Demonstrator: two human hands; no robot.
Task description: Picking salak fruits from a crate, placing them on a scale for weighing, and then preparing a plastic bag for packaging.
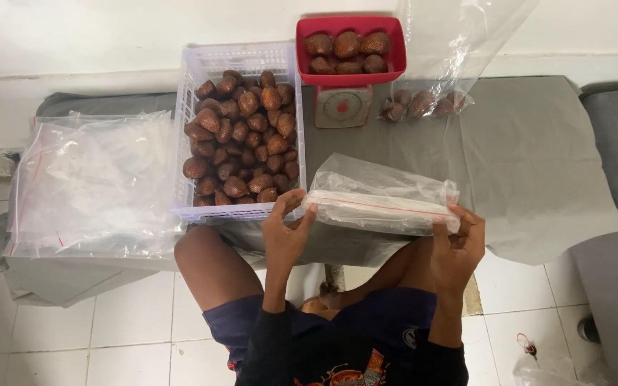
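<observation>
Clear zip bag (384,200), flat, red seal line, at surface (538,157) front edge | my left grip (285,232) and right grip (458,246) each pinching one end of it | red scale tray (350,75): about six brown scaly fruits | white basket (237,129): dozens | second bag (423,104): maybe four fruits | empty bag stack (94,182) left

- The bench (538,157) is covered by a grey cloth.
- A white basket (239,61) of brown scaly fruit is set mid-bench.
- Clear bags (94,186) are piled at the left.
- A small scale (342,106) with a red tray is parked at the back, a filled bag (423,104) just beside it.
</observation>
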